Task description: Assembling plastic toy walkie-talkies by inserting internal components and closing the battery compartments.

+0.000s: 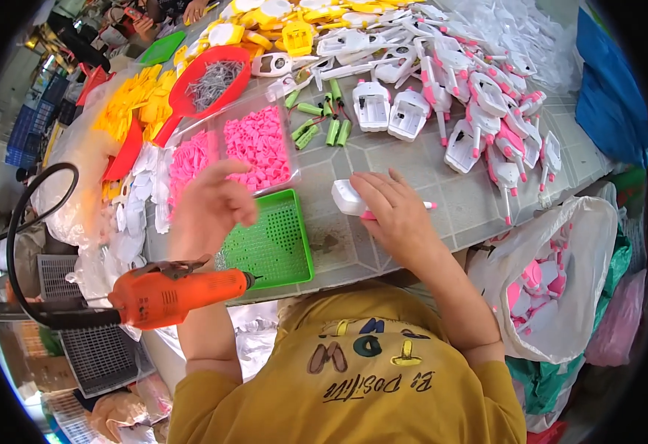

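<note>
My right hand (pixel 396 216) is closed over a white plastic toy housing (pixel 348 198) with pink trim, just above the table. A pink-tipped end sticks out past the fingers. My left hand (pixel 216 201), slightly smeared by motion, is raised beside the green perforated tray (pixel 308 248), its fingers apart and nothing visible in them. Small screws lie in that tray. In front of my left forearm hangs an orange electric screwdriver (pixel 183 297), its bit pointing over the tray. Beyond my left hand, small pink plastic parts (pixel 256 148) fill a clear box.
White-and-pink housings (pixel 487 111) heap up at the far right, near green battery cells (pixel 333 132). A red scoop (pixel 224 68) holds long screws. Yellow parts (pixel 294 37) lie at the back. At the right edge hangs a white bag (pixel 561 296). Another person's hand (pixel 145 28) shows far left.
</note>
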A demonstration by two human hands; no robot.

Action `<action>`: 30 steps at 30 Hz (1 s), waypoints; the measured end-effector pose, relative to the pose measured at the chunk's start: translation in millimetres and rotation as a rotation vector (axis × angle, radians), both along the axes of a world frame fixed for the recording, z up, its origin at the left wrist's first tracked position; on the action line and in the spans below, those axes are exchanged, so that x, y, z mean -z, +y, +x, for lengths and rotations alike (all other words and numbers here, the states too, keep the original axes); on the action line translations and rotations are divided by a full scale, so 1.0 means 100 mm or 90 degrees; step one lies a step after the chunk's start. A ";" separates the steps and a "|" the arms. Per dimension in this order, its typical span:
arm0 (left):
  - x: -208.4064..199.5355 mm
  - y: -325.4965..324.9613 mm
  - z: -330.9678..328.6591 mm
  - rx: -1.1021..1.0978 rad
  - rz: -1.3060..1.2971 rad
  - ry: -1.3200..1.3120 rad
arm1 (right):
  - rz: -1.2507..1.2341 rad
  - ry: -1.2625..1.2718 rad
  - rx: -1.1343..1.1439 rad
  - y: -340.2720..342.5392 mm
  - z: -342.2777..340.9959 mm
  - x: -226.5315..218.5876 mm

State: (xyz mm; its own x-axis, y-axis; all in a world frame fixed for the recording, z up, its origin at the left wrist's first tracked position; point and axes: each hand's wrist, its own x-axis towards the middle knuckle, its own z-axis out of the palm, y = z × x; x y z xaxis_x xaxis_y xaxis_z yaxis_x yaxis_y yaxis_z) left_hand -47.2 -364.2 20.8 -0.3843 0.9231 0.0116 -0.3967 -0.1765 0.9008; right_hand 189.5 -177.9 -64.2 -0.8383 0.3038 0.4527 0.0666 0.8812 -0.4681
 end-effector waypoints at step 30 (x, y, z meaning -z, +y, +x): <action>0.53 -0.17 0.53 -0.092 0.165 0.223 | 0.142 -0.052 0.023 -0.39 -0.09 0.18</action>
State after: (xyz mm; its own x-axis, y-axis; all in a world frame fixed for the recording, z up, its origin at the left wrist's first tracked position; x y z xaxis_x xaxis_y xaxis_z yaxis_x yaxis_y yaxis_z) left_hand 6.0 -381.6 -32.5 -0.4412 0.8095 0.3875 -0.0303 -0.4450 0.8950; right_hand 180.3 -216.6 -82.7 -0.8653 0.2351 0.4427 0.1302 0.9583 -0.2545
